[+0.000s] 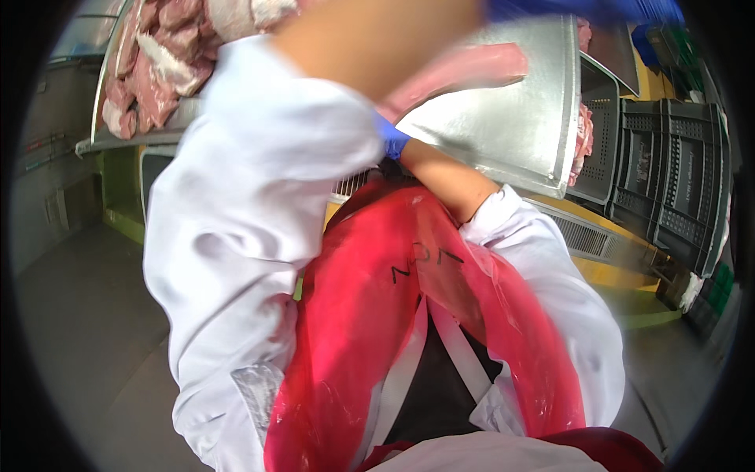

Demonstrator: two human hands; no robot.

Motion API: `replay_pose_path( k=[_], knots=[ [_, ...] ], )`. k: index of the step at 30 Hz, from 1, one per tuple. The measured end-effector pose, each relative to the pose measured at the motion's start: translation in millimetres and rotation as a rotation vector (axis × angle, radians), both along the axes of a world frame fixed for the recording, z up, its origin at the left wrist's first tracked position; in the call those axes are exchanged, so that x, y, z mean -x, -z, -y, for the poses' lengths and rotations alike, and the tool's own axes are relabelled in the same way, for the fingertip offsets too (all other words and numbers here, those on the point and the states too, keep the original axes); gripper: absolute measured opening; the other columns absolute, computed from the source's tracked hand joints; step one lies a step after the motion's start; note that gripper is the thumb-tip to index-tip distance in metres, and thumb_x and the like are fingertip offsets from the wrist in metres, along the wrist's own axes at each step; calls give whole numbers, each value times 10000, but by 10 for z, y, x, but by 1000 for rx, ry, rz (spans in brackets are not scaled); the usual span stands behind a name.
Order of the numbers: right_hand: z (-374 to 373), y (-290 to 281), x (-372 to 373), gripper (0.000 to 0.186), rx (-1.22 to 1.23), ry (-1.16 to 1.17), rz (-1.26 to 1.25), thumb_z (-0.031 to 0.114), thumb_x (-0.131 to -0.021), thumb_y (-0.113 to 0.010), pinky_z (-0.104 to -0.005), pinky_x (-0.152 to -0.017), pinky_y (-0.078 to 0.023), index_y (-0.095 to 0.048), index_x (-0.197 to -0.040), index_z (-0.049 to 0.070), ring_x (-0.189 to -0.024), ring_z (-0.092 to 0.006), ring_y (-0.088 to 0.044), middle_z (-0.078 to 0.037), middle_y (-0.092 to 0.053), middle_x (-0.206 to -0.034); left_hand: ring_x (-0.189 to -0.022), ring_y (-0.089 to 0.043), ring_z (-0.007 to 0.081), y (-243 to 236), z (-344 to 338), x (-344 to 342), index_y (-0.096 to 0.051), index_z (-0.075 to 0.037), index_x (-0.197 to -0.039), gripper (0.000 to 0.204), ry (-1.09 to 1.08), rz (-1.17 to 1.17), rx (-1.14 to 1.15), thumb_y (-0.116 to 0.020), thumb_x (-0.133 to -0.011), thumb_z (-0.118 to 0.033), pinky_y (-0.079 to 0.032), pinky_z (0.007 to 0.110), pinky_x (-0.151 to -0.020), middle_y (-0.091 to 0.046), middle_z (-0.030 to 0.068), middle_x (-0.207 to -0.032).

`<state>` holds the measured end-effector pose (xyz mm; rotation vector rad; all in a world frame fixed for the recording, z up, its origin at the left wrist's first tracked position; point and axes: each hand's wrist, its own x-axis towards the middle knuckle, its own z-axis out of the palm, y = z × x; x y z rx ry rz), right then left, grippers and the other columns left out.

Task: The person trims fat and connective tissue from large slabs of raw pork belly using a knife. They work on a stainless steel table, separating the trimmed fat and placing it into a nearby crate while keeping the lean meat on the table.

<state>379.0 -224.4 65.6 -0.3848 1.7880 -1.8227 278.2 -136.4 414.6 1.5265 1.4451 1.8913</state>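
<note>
My left arm reaches up and across to the right, its bare forearm smeared by motion. My left hand (586,9), in a blue glove, is at the top edge, partly cut off, its fingers too blurred to read. Below that forearm lies a long pale pink strip of raw meat (480,67) on a shiny metal worktop (543,118). My right hand (393,140), also blue-gloved, is bent in to the left at the worktop's near edge. The left sleeve hides most of it, fingers included.
Raw meat pieces (161,67) are heaped in a metal tray at the far left. Dark grey plastic crates (668,169) stand to the right, with more meat (582,141) beside the worktop. A red plastic apron (354,315) covers my front.
</note>
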Motion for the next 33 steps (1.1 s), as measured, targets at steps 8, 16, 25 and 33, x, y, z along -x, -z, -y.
replay_pose_path(
  k=[8,16,25,33],
  knots=[
    [-1916,638,433,661,163,811,146,89,-935,-642,-306,-518,-526,-328,-1513,158,-675,-161,-628,-109,-623,-962,-1008,-654,377,1665,-1437,-731,-565,-65,-1279,557,-196,-170,180,-666,-802,-334,-528,456,-894,-658,204,-1081],
    [-2866,97,805,779,-335,894,43,74,-947,-606,-303,-487,-523,-237,-1615,229,-536,-139,-595,-96,-648,-765,-1293,-478,463,3810,1259,-243,-337,75,-1488,1012,-683,-413,1054,-775,-764,-479,-378,509,-1108,-472,317,-1417],
    [-3361,-41,1670,762,-792,795,87,141,-909,-598,-334,-530,-552,-293,-1601,231,-549,-172,-635,-116,-695,-810,-1443,-316,480,3764,527,-584,-294,75,-1518,874,-478,-426,945,-691,-892,-388,-287,521,-1176,-292,329,-1561],
    [-2657,-489,1146,784,-978,613,361,95,-891,-587,-338,-533,-558,-278,-1605,193,-559,-168,-633,-137,-702,-938,-1162,-569,398,3873,1412,-14,-473,49,-1390,627,-786,-208,601,-719,-899,-254,-459,466,-1008,-569,246,-1295]
  ],
)
